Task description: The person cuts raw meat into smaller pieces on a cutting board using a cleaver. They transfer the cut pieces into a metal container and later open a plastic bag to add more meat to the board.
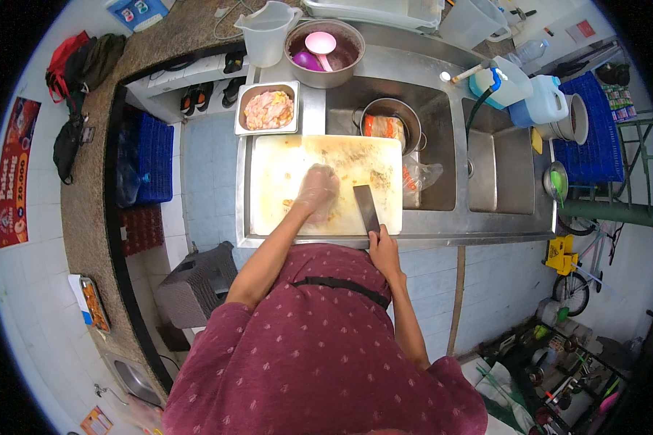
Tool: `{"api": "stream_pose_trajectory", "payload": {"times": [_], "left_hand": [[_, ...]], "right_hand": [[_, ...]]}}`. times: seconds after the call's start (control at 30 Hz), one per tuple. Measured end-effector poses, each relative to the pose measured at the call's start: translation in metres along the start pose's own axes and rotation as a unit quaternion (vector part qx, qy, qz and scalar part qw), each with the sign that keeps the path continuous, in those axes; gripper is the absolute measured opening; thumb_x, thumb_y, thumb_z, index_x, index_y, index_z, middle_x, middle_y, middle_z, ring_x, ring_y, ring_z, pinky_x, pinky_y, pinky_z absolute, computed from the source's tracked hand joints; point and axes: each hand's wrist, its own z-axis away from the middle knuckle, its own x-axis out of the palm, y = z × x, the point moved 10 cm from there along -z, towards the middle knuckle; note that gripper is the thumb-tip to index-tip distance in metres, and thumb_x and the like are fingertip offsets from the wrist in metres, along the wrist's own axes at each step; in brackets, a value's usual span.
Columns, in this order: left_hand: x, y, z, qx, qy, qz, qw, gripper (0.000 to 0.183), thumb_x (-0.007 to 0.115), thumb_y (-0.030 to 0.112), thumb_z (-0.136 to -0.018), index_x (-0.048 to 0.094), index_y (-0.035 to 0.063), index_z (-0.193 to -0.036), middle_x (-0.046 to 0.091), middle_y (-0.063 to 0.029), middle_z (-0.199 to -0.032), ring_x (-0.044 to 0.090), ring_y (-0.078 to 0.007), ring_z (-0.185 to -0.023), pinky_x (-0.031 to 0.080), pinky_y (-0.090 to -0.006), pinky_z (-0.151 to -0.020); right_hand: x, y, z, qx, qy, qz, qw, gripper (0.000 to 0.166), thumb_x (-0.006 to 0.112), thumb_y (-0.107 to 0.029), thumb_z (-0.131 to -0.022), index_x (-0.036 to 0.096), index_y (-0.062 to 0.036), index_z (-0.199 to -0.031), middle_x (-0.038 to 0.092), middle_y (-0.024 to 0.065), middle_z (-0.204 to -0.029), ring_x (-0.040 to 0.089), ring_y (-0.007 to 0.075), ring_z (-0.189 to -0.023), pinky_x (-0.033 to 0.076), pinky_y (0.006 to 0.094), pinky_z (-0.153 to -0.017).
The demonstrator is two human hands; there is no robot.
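My left hand [318, 190], in a clear plastic glove, is over the middle of a stained white cutting board [272, 179]; its fingers are blurred, and whether anything lies under them is hidden. My bare right hand [383, 247] grips the handle of a cleaver [366, 206] at the board's near right, its broad dark blade pointing away from me across the board. Small scraps [288, 203] lie on the board left of my left hand. Beyond the board's far left corner, a steel pan [240, 117] holds raw chopped meat [270, 109], which looks like chicken.
Right of the board is a sink basin [438, 187] with a steel pot [408, 117] holding a packaged item, and a plastic bag [427, 174]. A large pot [324, 80] with scoops and a plastic pitcher [266, 38] stand behind. Jerrycans [544, 103] stand at the far right.
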Motion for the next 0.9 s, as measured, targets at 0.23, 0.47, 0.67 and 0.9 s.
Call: {"api": "stream_pose_trajectory", "payload": {"times": [0.23,0.47,0.67,0.9], "left_hand": [[-0.023,-0.036,-0.013,-0.108,0.063,0.221,0.967,0.009,0.064,0.011,-0.080,0.068,0.0032,-0.079,0.068,-0.0100,-0.075,0.061,-0.0176,-0.065,0.050,-0.0321,-0.064],[-0.179,-0.028,-0.059,-0.068,0.168,0.367,0.913,0.011,0.062,0.013,-0.085,0.068,0.0041,-0.084,0.066,-0.0052,-0.080,0.060,-0.0120,-0.071,0.047,-0.0307,-0.057],[-0.148,-0.037,-0.013,0.008,0.160,-0.006,0.987,0.028,0.062,0.024,-0.088,0.067,-0.0034,-0.082,0.063,-0.0278,-0.074,0.066,-0.0337,-0.066,0.051,-0.0425,-0.061],[-0.050,-0.028,0.071,-0.013,-0.133,0.056,0.989,0.023,0.067,0.019,-0.078,0.070,-0.0036,-0.080,0.065,-0.0230,-0.075,0.065,-0.0356,-0.068,0.050,-0.0420,-0.071]], "right_hand": [[0.005,0.004,0.003,-0.022,0.001,-0.001,1.000,0.035,0.049,-0.024,-0.096,0.051,0.0056,-0.115,0.061,0.0354,-0.085,0.058,0.0540,-0.086,0.044,0.0584,-0.074],[-0.009,0.001,0.007,-0.004,0.029,-0.024,0.999,0.031,0.051,-0.022,-0.095,0.051,0.0046,-0.111,0.062,0.0338,-0.083,0.058,0.0539,-0.083,0.044,0.0584,-0.070],[-0.008,0.007,-0.002,-0.015,0.028,-0.023,0.999,0.025,0.051,-0.020,-0.095,0.051,0.0036,-0.106,0.061,0.0342,-0.082,0.057,0.0541,-0.081,0.044,0.0579,-0.068],[-0.008,-0.001,-0.002,-0.021,0.026,-0.021,0.999,0.028,0.053,-0.017,-0.095,0.052,0.0080,-0.106,0.064,0.0307,-0.085,0.061,0.0491,-0.084,0.047,0.0497,-0.068]]}}
